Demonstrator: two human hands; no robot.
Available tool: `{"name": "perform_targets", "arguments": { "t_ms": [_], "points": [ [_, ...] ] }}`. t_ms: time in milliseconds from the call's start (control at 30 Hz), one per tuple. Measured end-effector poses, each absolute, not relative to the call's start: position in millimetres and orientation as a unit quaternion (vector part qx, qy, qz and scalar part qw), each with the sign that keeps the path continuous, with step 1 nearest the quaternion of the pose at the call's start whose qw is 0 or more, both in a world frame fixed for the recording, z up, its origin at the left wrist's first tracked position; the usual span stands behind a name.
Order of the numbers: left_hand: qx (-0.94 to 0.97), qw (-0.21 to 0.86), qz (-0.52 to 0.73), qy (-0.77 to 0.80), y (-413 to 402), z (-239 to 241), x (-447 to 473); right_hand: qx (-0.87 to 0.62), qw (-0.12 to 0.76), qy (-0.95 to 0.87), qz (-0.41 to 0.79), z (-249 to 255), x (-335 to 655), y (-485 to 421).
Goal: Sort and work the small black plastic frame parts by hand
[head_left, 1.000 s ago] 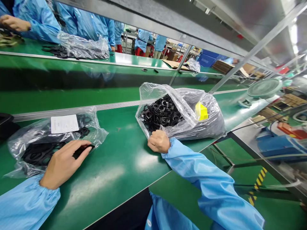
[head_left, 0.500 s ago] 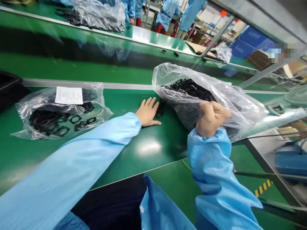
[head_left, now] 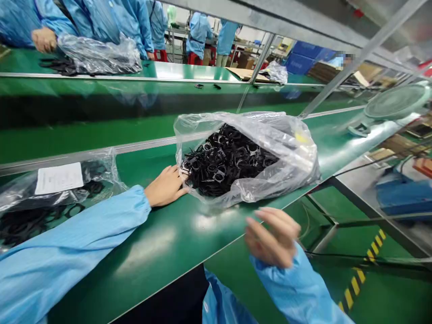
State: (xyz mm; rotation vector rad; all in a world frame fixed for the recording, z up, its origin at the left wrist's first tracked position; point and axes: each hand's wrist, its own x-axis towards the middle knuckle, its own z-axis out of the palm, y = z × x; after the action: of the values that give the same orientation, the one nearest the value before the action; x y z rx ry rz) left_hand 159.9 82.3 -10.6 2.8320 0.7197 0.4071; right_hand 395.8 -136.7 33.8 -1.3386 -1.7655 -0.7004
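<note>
A clear plastic bag (head_left: 297, 166) lies on its side on the green work surface, its mouth toward the left. Many small black ring-shaped parts (head_left: 226, 162) are heaped inside and show at the opening. My left hand (head_left: 165, 185) rests flat at the left edge of the mouth, fingers stretched out, their tips touching the bag or the parts. Below and right of the bag, apart from it, my right hand (head_left: 272, 236) hangs in the air. It is blurred by motion, with loosely bent fingers and nothing visible in them.
Another clear bag with black parts and a white label (head_left: 60, 178) lies at the left. Across the raised green divider, a co-worker's hand (head_left: 45, 39) is beside a further plastic bag (head_left: 101, 56). A round pale green object (head_left: 396, 101) stands at the right; metal posts rise behind.
My right hand has let go of the bag's edge and moved down toward me. The bag's mouth now lies lower, showing more parts. The view has shifted.
</note>
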Motion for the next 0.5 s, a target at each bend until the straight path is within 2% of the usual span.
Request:
{"name": "perform_targets", "arguments": {
  "t_ms": [67,100,200,300,500],
  "points": [
    [0.949,0.073,0.126,0.279,72.5,-9.2,133.9,-0.652,0.496,-0.484,-0.306,21.8,419.2,-153.3],
    [0.943,0.061,0.132,0.3,67.1,-7.2,125.5,-0.694,0.542,-0.399,-0.257,16.9,433.5,-154.1],
    [0.931,0.025,0.168,0.322,53.3,2.9,120.7,-0.74,0.616,-0.266,0.04,8.3,475.4,-132.6],
    [0.938,0.001,0.183,0.295,46.4,13.8,138.2,-0.724,0.625,-0.264,0.126,8.0,500.8,-99.8],
    [0.986,-0.018,0.112,0.126,46.1,18.2,172.5,-0.712,0.626,-0.282,0.146,11.9,512.8,-60.1]
  ]
}}
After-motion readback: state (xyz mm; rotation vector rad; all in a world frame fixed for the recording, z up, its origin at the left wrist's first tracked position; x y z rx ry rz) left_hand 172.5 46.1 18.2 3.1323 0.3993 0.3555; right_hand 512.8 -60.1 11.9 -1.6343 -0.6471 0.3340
